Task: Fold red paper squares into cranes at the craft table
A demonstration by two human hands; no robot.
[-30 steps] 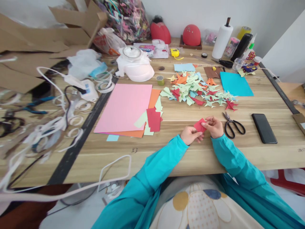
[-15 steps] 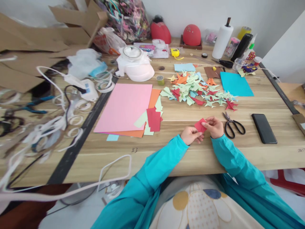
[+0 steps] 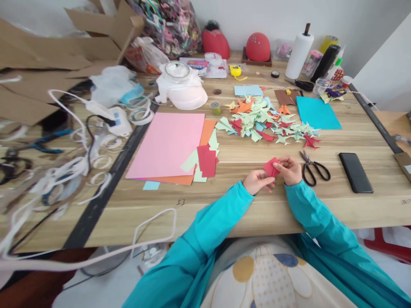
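A small folded red paper is held between both my hands just above the wooden table. My left hand pinches its lower left edge. My right hand grips its right side with fingers curled. Both arms wear teal sleeves. Black scissors lie just right of my right hand. A pile of folded paper shapes in green, red and orange sits behind my hands.
Pink sheets with orange and red pieces lie to the left. A black phone is at the right, a teal sheet behind it. Tape rolls, cords and cardboard crowd the left. A paper towel roll stands at the back.
The red paper has shifted slightly up and right between my fingers. Everything else stays where it was.
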